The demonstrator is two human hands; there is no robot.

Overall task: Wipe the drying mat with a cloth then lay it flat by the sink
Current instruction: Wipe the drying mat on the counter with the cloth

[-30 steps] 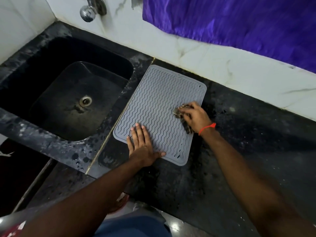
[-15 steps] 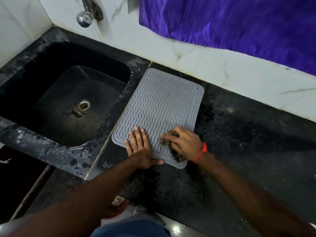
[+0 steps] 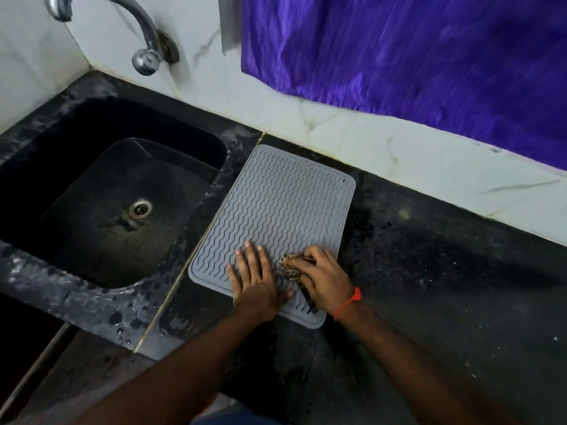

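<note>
Pinning the grey mat [image 3: 276, 216] flat-fingered, the left hand [image 3: 254, 280] steadies it at the sink's [image 3: 76, 289] three o'clock; the right hand [image 3: 322, 277] grips a cloth [image 3: 290, 268]. Hard strokes could slide or buckle the mat.

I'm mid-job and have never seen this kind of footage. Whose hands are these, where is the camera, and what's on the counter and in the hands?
There is no machine: a person works with bare hands, filmed by one wide-angle camera on their head, looking down. On the black counter a grey ridged drying mat lies beside the sink, under a tap. The left hand presses flat on the mat's near end, fingers straight. The right hand, with a red thread at its wrist, grips a dark patterned cloth against the mat. Purple fabric hangs on the wall behind.
</note>
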